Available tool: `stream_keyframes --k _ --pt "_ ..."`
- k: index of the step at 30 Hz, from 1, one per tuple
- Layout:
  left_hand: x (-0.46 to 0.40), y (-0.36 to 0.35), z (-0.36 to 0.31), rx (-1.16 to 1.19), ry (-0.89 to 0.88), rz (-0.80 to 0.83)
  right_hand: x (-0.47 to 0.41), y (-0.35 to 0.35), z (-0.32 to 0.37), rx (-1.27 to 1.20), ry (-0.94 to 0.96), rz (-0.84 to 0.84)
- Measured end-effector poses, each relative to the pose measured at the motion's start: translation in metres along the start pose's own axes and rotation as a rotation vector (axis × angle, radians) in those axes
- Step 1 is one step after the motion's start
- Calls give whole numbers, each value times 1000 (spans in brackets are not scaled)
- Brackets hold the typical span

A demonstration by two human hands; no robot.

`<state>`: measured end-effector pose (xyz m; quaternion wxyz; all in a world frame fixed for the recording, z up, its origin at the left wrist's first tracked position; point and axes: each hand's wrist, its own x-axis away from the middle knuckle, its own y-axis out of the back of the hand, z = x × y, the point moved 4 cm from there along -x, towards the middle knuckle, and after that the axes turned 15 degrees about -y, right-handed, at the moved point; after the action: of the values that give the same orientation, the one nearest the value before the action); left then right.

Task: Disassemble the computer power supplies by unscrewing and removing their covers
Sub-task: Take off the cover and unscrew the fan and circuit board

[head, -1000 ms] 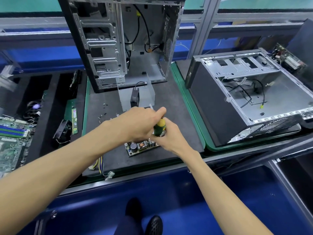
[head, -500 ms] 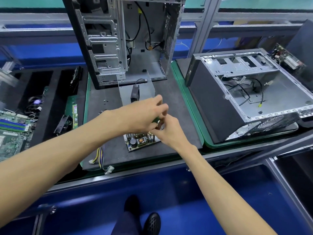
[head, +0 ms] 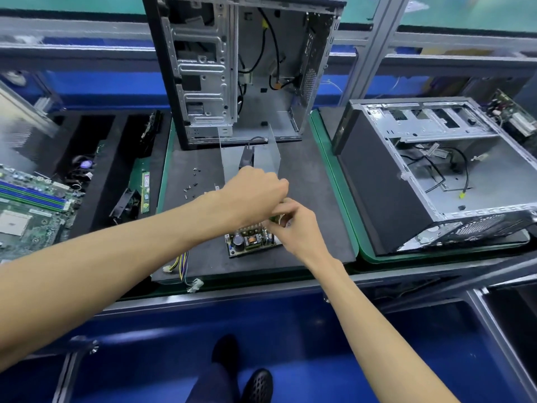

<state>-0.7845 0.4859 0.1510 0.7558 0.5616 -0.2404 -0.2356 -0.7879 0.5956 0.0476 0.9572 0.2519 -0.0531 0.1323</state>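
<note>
Both hands met over a dark grey mat (head: 305, 181) edged in green. The left hand (head: 255, 193) was curled into a fist, and the right hand (head: 293, 225) pinched a green-handled screwdriver (head: 274, 219) that was mostly hidden. Just below their fingers lay the bare power supply board (head: 251, 241); its metal cover (head: 263, 154) stood just beyond them. Loose screws (head: 191, 184) lay left of the fingers. An upright computer case (head: 241, 68) stood beyond, with another case (head: 436, 170) lying to the right.
</note>
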Motion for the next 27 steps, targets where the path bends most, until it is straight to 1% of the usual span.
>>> stream_keyframes --k 1,2,3,4,5,6,9,10,11,13,14,15,16,18,19,20,22,24,27 --pt "1 0 1 53 -8 -21 -1 0 -1 -1 2 -8" --pt "3 0 1 166 -60 -45 -1 1 -2 5 -2 -19" --pt "5 2 1 299 -144 -58 -2 3 -2 15 -6 -31" --pt "6 4 1 380 -231 -46 -2 5 -2 24 -9 -39" --pt "6 7 0 383 -278 -23 -2 5 -1 39 -9 -38" --pt "3 9 1 323 -262 -21 -2 5 1 54 -9 -31" --pt "-7 18 17 39 -20 -42 -1 3 4 68 -18 6" --pt "-8 17 21 32 13 -39 -1 2 4 75 -12 15" --pt "-7 15 22 103 -4 -17 0 2 4 75 -6 17" --pt "-4 9 19 344 -149 54 -2 4 3 67 -14 7" --pt "-2 7 16 405 -222 84 -3 5 2 71 -26 1" --pt "-1 5 12 410 -254 98 -3 4 1 78 -39 3" --pt "-2 4 11 372 -235 86 -3 3 0 90 -49 16" --pt "-5 6 14 200 -125 20 -2 -1 -2 108 -58 42" --pt "-5 5 16 145 -63 2 -1 -2 -4 105 -61 42" --pt "-4 3 18 141 -19 -16 -1 -1 -6 85 -64 36" --pt "0 0 21 243 -10 -72 0 2 -10 29 -79 26" --pt "5 -2 22 389 -43 -130 0 4 -12 39 -74 14" --pt "13 -4 26 679 -53 -151 7 9 -8 69 -20 -71"
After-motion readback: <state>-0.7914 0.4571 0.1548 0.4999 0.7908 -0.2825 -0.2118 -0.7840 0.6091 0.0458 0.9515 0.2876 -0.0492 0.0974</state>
